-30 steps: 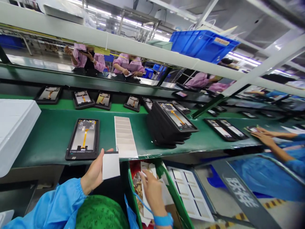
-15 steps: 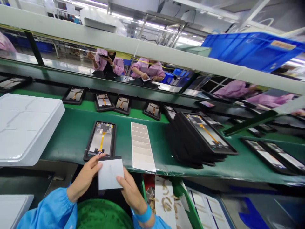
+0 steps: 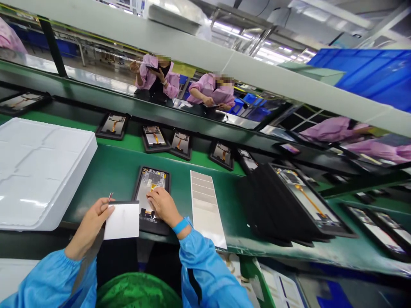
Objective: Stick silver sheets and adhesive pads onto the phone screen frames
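Note:
A flat white battery pack (image 3: 123, 222) with a dark strip along its top edge and thin wires at the corner is held in my left hand (image 3: 91, 224), in front of the table's edge. On the green table lies an opened tablet (image 3: 144, 194), its circuit board and silver inside showing, set in a black frame. My right hand (image 3: 164, 205) reaches over the tablet, its fingers closed on the orange ribbon cable (image 3: 153, 187). Those fingers hide much of the cable. A sheet of pale adhesive strips (image 3: 207, 205) lies to the right of the tablet.
At the left stand white plastic trays (image 3: 48, 171). A stack of black frames (image 3: 263, 205) with an opened tablet (image 3: 302, 194) on top stands at the right. Several tablets lie along the green line (image 3: 135, 149) behind. Co-workers in pink (image 3: 212, 92) sit across.
My right hand has let go of the battery pack and moved up onto the tablet's ribbon cable. My left hand has carried the pack to the left. The view has shifted.

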### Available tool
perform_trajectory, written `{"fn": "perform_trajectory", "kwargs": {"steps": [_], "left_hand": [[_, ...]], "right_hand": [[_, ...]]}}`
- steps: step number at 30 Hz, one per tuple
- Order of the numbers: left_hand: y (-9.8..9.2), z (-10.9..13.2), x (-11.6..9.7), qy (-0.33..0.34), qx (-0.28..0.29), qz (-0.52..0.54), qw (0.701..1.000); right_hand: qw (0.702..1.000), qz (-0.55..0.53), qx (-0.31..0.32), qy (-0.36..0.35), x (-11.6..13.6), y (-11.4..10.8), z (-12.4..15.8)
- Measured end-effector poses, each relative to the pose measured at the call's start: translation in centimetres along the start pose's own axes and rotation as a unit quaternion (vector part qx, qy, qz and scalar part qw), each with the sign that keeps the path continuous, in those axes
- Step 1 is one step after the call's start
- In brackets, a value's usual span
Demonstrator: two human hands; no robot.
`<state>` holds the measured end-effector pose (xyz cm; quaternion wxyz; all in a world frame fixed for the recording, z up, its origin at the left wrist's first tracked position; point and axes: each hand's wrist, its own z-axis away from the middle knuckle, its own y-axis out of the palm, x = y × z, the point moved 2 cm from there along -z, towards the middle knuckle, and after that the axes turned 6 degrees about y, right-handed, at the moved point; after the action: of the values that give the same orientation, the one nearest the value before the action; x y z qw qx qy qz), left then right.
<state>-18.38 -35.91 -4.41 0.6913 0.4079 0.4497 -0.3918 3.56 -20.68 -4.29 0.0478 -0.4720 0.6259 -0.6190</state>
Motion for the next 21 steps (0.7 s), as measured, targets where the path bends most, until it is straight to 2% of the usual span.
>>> {"fn": "perform_trajectory", "kwargs": {"steps": [2, 5, 8, 13, 21], "left_hand": [[1.0, -1.7, -0.3, 0.007, 0.028, -0.018, 0.999], [3.4, -4.6, -0.8, 0.030, 0.063, -0.041, 0.997], [5.9, -7.3, -1.2, 0.070, 0.086, -0.067, 0.992], [8.3, -10.1, -0.8, 0.085, 0.120, -0.097, 0.984], [9.4, -11.2, -0.7, 0.072, 0.124, -0.123, 0.982]], "right_hand": [[0.995, -0.075, -0.038, 0.045, -0.9, -0.6, -0.5], [0.964, -0.197, -0.086, 0.157, -2.3, -2.0, -1.1], [0.933, -0.276, -0.087, 0.215, -3.4, -2.8, -1.8], [0.923, -0.305, -0.074, 0.223, -4.2, -2.8, -2.2], [0.930, -0.285, -0.057, 0.223, -4.3, -3.4, -1.5]]}}
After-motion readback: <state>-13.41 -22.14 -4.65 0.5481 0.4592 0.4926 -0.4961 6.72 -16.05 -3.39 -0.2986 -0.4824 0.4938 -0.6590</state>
